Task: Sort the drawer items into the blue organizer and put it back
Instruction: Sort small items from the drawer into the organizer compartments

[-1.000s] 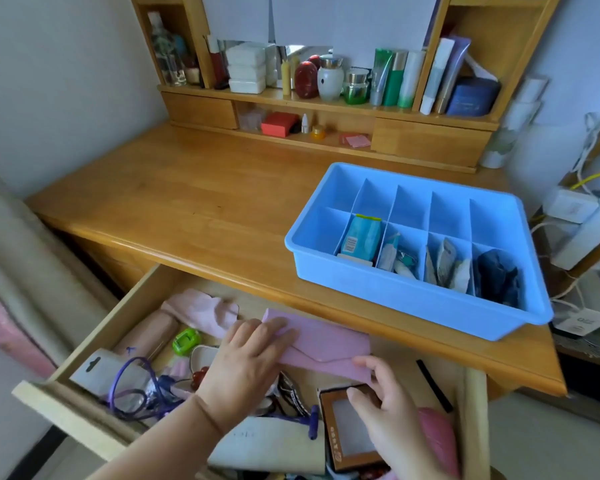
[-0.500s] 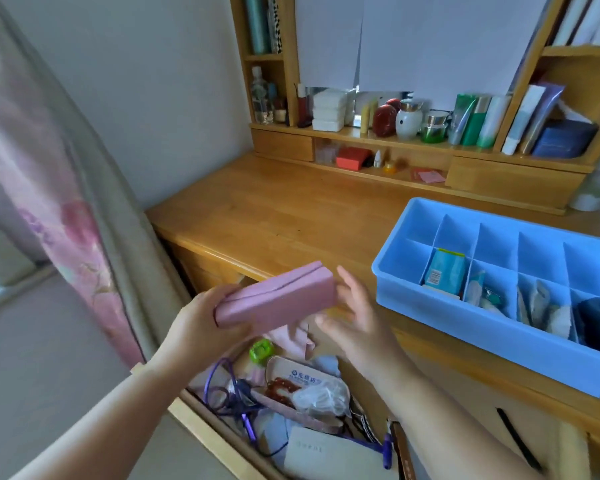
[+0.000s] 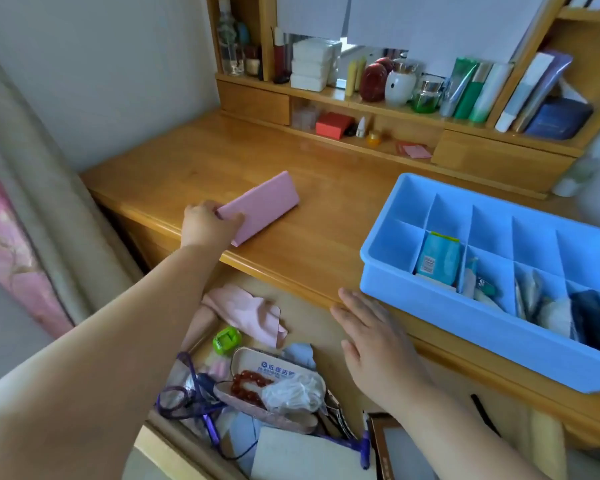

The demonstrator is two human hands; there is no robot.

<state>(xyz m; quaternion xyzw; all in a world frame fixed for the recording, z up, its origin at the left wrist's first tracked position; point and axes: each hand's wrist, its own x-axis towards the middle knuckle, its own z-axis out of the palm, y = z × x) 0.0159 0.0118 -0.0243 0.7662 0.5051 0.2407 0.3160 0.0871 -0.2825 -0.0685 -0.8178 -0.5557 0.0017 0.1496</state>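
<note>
Head view: blue-printed case (image 3: 278, 370) (characters illegible)

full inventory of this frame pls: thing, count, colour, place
pink wallet: 1, pink, on desk, left part, gripped at its near end
blue organizer: 1, blue, on desk, right; several near compartments filled
desk: 1, wooden
drawer: 1, wooden, open below the desk edge, cluttered
pink cloth: 1, pink, drawer, back left
green item: 1, green, drawer, beside the cloth
red beads: 1 string, red, on a case in the drawer
purple cord: 1, purple, drawer, left
shelf bottles and tubes: many, mixed, back shelf
left hand: grips the wallet
right hand: flat, above the drawer
</note>
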